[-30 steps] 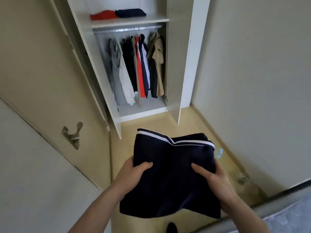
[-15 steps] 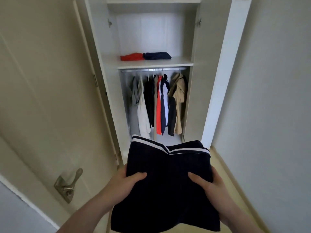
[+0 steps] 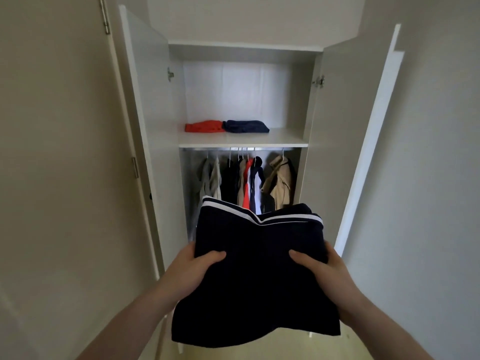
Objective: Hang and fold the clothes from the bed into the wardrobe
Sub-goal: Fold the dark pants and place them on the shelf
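Holding: a folded navy garment (image 3: 257,276) with white stripes along its far edge, carried flat in front of the open wardrobe (image 3: 145,100).
Left hand (image 3: 192,271): thumb pressed on top of the cloth, fingers apparently curled underneath, out of sight.
Right hand (image 3: 324,271): the same grip on the opposite side.
Shelf (image 3: 285,139): a folded red piece (image 3: 204,126) touching a folded navy piece (image 3: 246,126).
Rail (image 3: 241,149): hung clothes (image 3: 246,183) below the shelf, a tan jacket (image 3: 280,183) furthest right.

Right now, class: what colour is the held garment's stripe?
White, on the dark navy folded garment; head view.
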### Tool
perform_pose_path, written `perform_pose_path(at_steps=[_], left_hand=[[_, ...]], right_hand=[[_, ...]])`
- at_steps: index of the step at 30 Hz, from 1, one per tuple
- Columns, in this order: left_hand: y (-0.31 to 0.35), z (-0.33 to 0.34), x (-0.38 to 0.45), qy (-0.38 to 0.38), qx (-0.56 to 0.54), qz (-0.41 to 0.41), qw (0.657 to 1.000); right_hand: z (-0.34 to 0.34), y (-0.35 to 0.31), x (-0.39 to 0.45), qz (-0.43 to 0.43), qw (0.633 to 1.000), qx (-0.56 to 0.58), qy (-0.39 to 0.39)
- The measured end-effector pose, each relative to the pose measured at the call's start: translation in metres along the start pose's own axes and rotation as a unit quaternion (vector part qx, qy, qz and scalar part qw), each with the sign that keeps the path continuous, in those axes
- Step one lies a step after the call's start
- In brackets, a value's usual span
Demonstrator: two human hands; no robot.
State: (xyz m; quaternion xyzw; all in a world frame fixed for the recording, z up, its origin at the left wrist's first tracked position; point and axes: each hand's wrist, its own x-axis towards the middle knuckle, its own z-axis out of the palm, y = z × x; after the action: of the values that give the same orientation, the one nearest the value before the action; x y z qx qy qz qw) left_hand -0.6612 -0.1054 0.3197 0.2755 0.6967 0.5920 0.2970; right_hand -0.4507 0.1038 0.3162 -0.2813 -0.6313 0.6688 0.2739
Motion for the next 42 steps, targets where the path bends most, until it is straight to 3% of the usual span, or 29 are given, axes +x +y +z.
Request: perform_pose_path(at_steps=[8,18,27,42], left_hand=[[0.044,-0.027,0.152,-0.02,0.002,0.024,1.0],[0.104,-0.013,0.33,-0.025,0.019,0.035,0.999],[0.146,0.006,0.485,0.035,0.003,0.039,0.999],[0.201,-0.031,0.728,0.017,-0.021,0.048,0.998]], right_hand=[[0.02,-0.03,0.134,-0.031,0.999,0.015,0.026],[-0.005,-0.066,0.309,-0.062,0.997,0.036,0.037],[-0.032,-0.104,0.482,-0.07,0.997,0.028,0.012],[0.005,-0.149,0.708,-0.071,0.996,-0.012,0.05]])
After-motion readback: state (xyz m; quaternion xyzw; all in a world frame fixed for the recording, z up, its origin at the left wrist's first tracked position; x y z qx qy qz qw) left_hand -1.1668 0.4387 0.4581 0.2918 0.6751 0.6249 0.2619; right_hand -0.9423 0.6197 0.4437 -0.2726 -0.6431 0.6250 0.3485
